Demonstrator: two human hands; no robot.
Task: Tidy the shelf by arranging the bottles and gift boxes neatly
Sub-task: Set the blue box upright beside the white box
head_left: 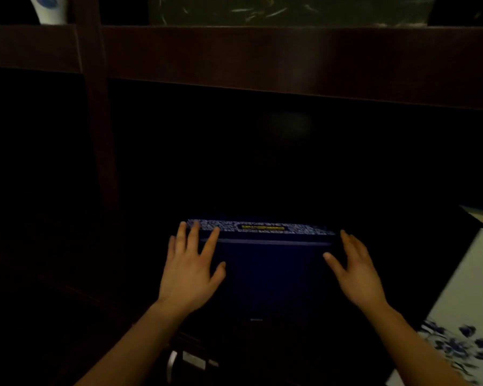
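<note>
Hands flank a dark blue gift box lying low in the dim shelf bay, its long axis running left to right between them. The left hand lies flat on its left end, fingers spread; the right hand sits open at the right edge, contact unclear. Neither clasps it, so any shift looks two-handed, equally near.

Left hand and right hand, fingers spread, seemingly flat against a dark blue gift box in the dim shelf.

Head view, close, downward onto shelf
</note>
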